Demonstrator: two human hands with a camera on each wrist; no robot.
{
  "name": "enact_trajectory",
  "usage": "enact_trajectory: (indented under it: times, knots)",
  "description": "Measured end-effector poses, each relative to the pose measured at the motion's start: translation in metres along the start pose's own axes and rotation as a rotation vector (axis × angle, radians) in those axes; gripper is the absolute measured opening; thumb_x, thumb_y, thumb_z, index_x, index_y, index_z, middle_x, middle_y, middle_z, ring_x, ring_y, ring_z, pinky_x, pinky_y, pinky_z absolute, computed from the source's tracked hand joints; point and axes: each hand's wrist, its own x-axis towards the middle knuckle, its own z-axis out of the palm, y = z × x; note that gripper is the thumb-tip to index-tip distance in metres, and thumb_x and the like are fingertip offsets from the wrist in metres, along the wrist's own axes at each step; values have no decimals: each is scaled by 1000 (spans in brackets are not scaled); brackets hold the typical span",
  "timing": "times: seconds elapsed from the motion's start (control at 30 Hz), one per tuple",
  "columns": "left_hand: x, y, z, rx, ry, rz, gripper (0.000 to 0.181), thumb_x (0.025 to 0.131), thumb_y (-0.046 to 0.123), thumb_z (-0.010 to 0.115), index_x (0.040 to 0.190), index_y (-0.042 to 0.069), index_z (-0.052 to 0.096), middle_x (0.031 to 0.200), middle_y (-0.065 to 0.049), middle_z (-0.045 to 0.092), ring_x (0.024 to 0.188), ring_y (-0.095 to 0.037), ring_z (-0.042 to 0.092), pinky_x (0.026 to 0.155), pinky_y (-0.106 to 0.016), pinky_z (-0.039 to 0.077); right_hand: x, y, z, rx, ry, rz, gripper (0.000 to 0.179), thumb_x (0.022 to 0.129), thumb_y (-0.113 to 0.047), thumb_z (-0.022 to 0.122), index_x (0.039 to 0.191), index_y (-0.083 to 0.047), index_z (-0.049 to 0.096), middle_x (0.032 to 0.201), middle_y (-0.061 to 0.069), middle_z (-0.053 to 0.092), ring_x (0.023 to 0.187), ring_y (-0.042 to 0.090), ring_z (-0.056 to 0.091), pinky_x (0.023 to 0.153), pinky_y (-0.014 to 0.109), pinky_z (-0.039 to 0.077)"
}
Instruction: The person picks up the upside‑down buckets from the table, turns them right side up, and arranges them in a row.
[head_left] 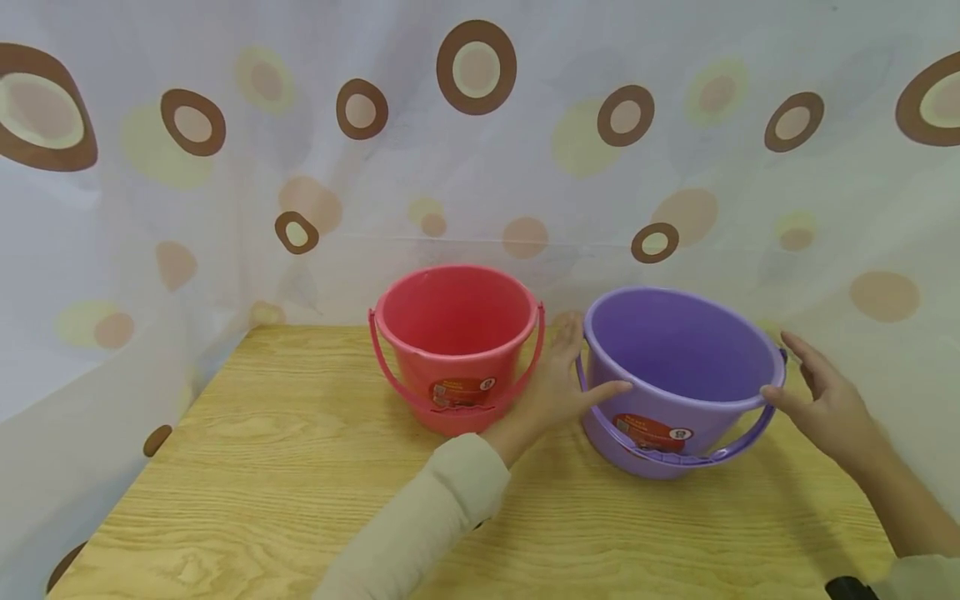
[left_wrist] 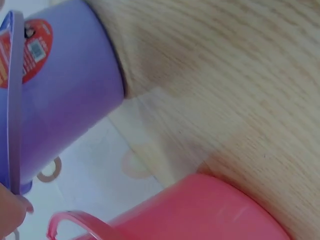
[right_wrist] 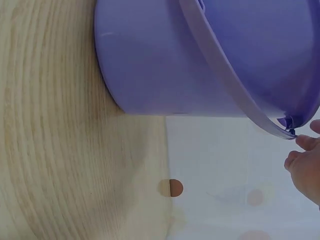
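Observation:
A purple bucket with a red oval label stands on the wooden table, right of the middle in the head view. Its purple handle hangs down across the front. My left hand is at the bucket's left side, fingers extended and thumb spread towards the front rim. On the other side my right hand has its thumb and fingers spread at the rim, near the handle's hinge; its fingertips are by the hinge in the right wrist view. Whether each hand touches firmly cannot be told.
A red bucket with its handle hanging in front stands left of the purple one, partly behind my left hand and forearm. A pale patterned sheet hangs behind the table and along its left side.

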Motion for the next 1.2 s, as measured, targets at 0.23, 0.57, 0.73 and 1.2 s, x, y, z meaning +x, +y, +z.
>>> enact_trajectory:
  times: [0.23,0.57,0.73,1.2]
  knots:
    - [-12,6,6,81,26,-7,101,78,58,63,149,9,12,156,-3,9,144,-13,7,116,-33,18,-4,1,11,15,37,-104,82,88,-6,59,148,-1,3,156,16,-6,142,8,-7,97,-6,3]
    - [-14,15,16,-66,108,-3,94,78,46,70,148,9,19,156,-4,12,144,-17,12,115,-37,21,-1,4,15,102,39,-162,82,87,2,58,146,6,2,156,7,-2,137,-10,6,105,0,10]
    - [-10,17,18,-67,147,-31,91,78,44,71,147,7,23,154,-10,19,144,-20,16,114,-38,23,5,6,14,90,33,-154,81,87,1,59,146,6,3,155,17,0,140,-4,7,104,0,13]
    - [7,18,27,-42,160,-87,90,81,45,67,147,5,20,154,-12,14,144,-21,13,115,-36,19,20,6,8,15,3,-57,78,92,-10,56,145,5,0,149,29,0,141,4,3,100,-2,14]
